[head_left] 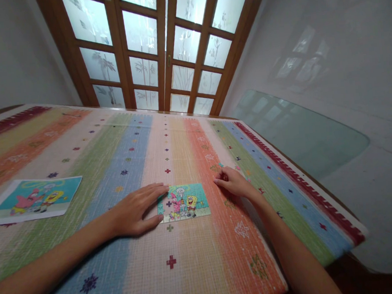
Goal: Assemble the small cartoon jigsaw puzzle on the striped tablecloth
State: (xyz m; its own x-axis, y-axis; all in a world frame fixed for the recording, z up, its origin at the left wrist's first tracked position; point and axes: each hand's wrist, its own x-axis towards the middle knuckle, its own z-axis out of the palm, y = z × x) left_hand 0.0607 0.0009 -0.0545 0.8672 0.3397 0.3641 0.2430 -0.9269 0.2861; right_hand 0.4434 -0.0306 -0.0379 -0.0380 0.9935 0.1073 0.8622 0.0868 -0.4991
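A small cartoon jigsaw puzzle [184,202] lies flat on the striped tablecloth [134,148], near the middle front. My left hand [138,210] rests flat beside it, fingers stretched out, fingertips touching the puzzle's left edge. My right hand [231,182] sits just right of the puzzle, its fingers curled in a pinch on the cloth; what it holds, if anything, I cannot make out. A tiny teal piece [220,165] lies on the cloth just beyond that hand.
A printed reference picture [32,199] of the same cartoon lies at the left on the table. Wooden glass-paned doors [160,49] stand behind the table. The table's right edge [309,187] runs close to the white wall, with a glass sheet [301,133] leaning there.
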